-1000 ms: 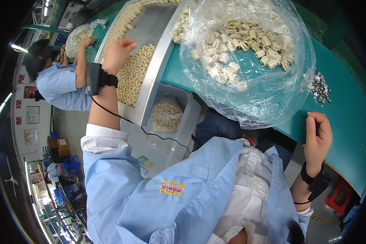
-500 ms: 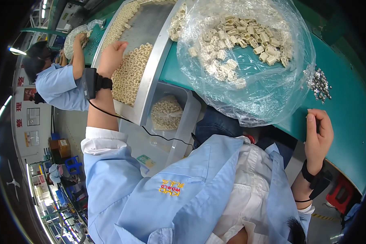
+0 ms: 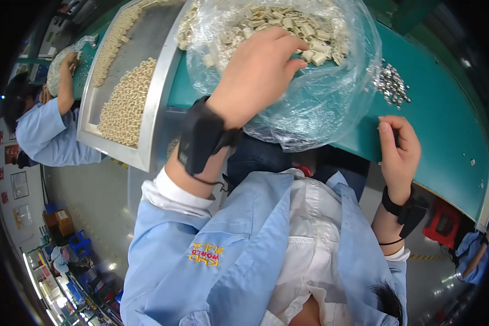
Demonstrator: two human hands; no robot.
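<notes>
My left hand (image 3: 261, 70) reaches into the mouth of a clear plastic bag (image 3: 320, 103) full of small beige plastic parts (image 3: 288, 19), fingers curled down among them; whether it grips any is hidden. The bag lies on a teal table (image 3: 440, 125). My right hand (image 3: 399, 152) rests at the table's near edge, fingers curled in, thumb and forefinger pinched; anything between them is too small to see. A pile of small shiny metal pieces (image 3: 392, 84) lies just beyond my right hand. Both wrists carry black bands.
A metal tray (image 3: 146, 125) on the left holds rows of the same beige parts (image 3: 126, 103). Farther left another person in a light blue coat (image 3: 43, 130) leans over a second bag. Red stools (image 3: 443, 225) stand on the floor at right.
My left hand has swung right from the beige parts on the metal tray into the plastic bag. My right hand has stayed at the table edge.
</notes>
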